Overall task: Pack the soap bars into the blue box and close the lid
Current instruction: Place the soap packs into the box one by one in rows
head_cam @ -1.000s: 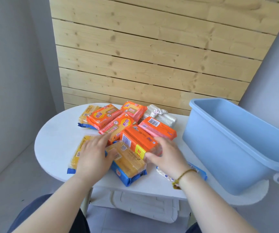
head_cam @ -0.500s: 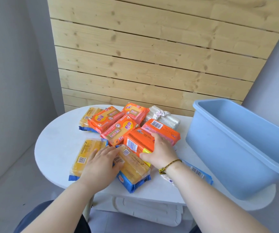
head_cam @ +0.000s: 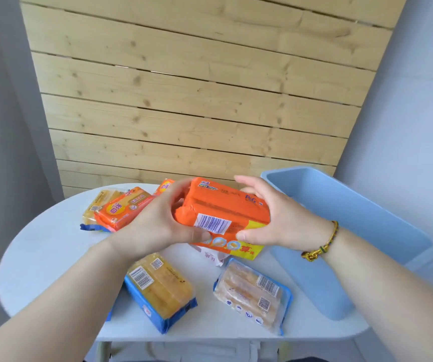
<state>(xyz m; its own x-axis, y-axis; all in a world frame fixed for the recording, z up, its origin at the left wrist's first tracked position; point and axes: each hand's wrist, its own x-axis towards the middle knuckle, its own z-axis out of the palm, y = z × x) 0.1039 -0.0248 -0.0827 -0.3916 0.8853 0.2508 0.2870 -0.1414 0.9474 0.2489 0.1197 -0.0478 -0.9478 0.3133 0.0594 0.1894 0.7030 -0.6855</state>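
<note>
An orange soap pack [head_cam: 226, 212] with a barcode is lifted above the table, held at both ends. My left hand [head_cam: 155, 220] grips its left end and my right hand [head_cam: 270, 218] grips its right end. The blue box [head_cam: 340, 231] stands open at the right of the white table [head_cam: 40, 246], just beside my right hand. On the table lie a yellow soap pack in blue wrap [head_cam: 160, 288], a pale soap pack [head_cam: 252, 291], and further orange packs [head_cam: 124, 207] at the back left. No lid is in view.
A wooden slat panel [head_cam: 197, 100] rises behind the table, with grey walls on both sides. A white wrapper [head_cam: 210, 257] lies under the lifted pack. The table's front edge is close to my forearms.
Both hands have closed on the orange pack and raised it off the pile. The camera view has tilted and come closer.
</note>
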